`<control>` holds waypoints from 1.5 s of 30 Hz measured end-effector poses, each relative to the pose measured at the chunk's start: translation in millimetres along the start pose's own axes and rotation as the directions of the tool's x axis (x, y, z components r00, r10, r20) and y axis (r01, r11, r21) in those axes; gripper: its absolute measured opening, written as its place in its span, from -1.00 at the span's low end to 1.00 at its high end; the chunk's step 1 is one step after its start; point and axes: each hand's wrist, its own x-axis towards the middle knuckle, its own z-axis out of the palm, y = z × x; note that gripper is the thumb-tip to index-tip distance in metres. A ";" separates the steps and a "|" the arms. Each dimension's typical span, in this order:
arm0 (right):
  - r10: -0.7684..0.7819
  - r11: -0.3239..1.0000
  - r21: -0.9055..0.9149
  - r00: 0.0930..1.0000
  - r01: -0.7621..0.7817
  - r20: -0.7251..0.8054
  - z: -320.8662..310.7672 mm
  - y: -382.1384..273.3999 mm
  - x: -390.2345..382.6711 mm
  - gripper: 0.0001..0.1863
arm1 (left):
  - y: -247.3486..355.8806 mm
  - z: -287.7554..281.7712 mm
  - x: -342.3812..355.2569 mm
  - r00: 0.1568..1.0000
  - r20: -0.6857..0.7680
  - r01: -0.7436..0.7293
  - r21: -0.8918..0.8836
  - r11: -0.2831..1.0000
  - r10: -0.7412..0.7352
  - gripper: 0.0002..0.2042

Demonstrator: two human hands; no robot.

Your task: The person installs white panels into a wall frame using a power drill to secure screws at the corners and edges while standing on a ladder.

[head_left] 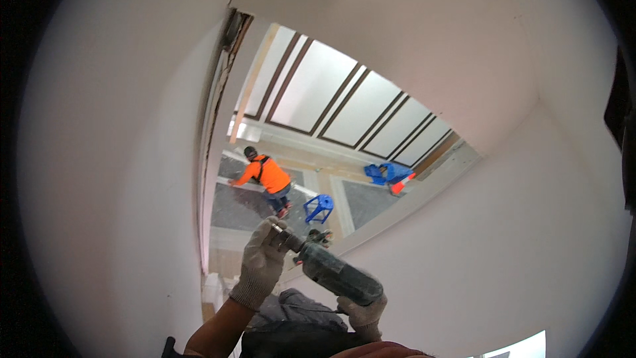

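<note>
I hold a dusty dark green power tool (334,272) with a metal front end low in the middle of the view. My left hand (265,262), in a light knit glove, has its fingers closed at the tool's tip, around a small metal bit or fitting (278,232). My right hand (364,315), also gloved, grips the rear of the tool at the lower right, with its fingers partly hidden behind it.
Walls (106,159) surround an opening with a rough, cracked left edge (228,53). Through it a person (268,176) in an orange top crouches on a grey floor beside a blue stool (319,207). A blue tarp (387,172), an orange cone (401,183) and a panelled wall (311,93) show beyond.
</note>
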 end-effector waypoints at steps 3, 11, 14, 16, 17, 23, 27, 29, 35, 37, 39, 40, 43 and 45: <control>0.043 0.995 -0.092 0.999 -0.043 -0.002 -2.0 0.4 -0.4 -0.25 | 1.8 3.1 1.1 0.998 -0.039 -0.051 0.111 0.993 0.055 -0.76; 0.061 0.998 -0.029 0.998 -0.061 0.008 -2.0 8.6 0.2 -0.25 | 9.4 19.8 -0.1 0.970 0.057 -0.241 0.370 0.897 0.237 -0.71; -0.081 0.994 -0.078 0.994 0.075 -0.073 3.8 10.8 2.2 -0.43 | 7.8 23.9 1.5 0.971 0.072 -0.239 0.344 0.908 0.228 -0.70; -0.073 0.995 -0.071 0.993 0.067 -0.090 7.6 9.1 2.2 -0.42 | 8.7 23.9 4.7 0.974 0.101 -0.227 0.325 0.918 0.205 -0.70; -0.055 0.996 -0.075 0.993 0.047 -0.104 9.3 7.2 2.1 -0.42 | 9.1 24.2 7.4 0.975 0.121 -0.218 0.314 0.924 0.189 -0.70; 0.017 0.968 0.251 0.992 0.015 -0.125 14.3 -5.3 3.3 -0.40 | 4.5 35.9 18.0 0.968 0.239 -0.141 0.286 0.948 0.072 -0.66; -0.014 0.951 0.302 0.990 0.058 -0.144 13.4 -9.0 8.5 -0.28 | -7.2 45.2 21.1 0.961 0.269 -0.153 0.304 0.940 0.070 -0.64; -0.036 0.952 0.296 0.991 0.072 -0.126 11.5 -11.2 12.9 -0.18 | -5.5 45.3 25.5 0.950 0.307 -0.192 0.443 0.876 0.053 -0.63; -0.198 0.936 0.242 0.952 0.254 -0.233 7.1 -24.5 37.4 -0.25 | 73.1 103.8 106.0 0.534 0.703 -0.798 0.603 0.005 0.469 -0.67; -0.214 0.934 0.229 0.943 0.274 -0.256 7.3 -29.7 42.5 -0.27 | 135.2 162.0 153.0 0.043 0.803 -0.867 0.326 -0.377 0.595 -0.62; -0.218 0.935 0.220 0.940 0.278 -0.262 8.0 -32.3 43.8 -0.28 | 193.3 225.5 189.9 -0.228 0.832 -0.762 0.172 -0.625 0.506 -0.62; -0.208 0.940 0.212 0.943 0.266 -0.259 8.0 -32.5 43.9 -0.27 | 216.9 256.3 205.4 -0.331 0.868 -0.616 0.097 -0.782 0.369 -0.62; -0.167 0.943 0.225 0.932 0.247 -0.320 8.1 -26.9 45.1 -0.26 | 253.2 334.2 234.6 -0.349 0.936 -0.388 -0.093 -0.917 0.052 -0.62; -0.138 0.946 0.234 0.931 0.225 -0.337 7.1 -20.8 50.5 -0.25 | 256.5 364.0 241.4 -0.336 0.939 -0.319 -0.181 -0.930 -0.067 -0.62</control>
